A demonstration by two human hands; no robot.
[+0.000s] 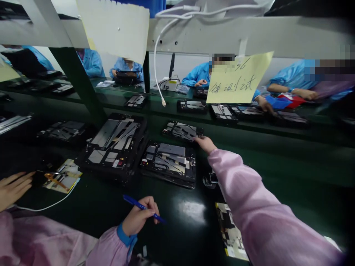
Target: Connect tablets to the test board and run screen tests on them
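My left hand (140,216), with a blue band at the wrist, is closed around a blue pen (133,201) above the dark green bench. My right arm, in a pink sleeve, stretches forward. At its end my right hand (205,144) pinches the near right corner of an opened tablet (181,130) whose inner parts show. Just nearer lies another opened tablet (169,157) with grey batteries and thin strips. To its left is a stack of opened tablets (113,136). The fingertips under the right-hand tablet corner are partly hidden.
Another person's hand (13,188) is at far left beside a display panel (65,177) with a white cable. Another panel (230,231) lies under my right arm. Overhead runs a shelf beam (188,35) with hanging paper notes and a dangling white cable (156,62). Co-workers in blue sit opposite.
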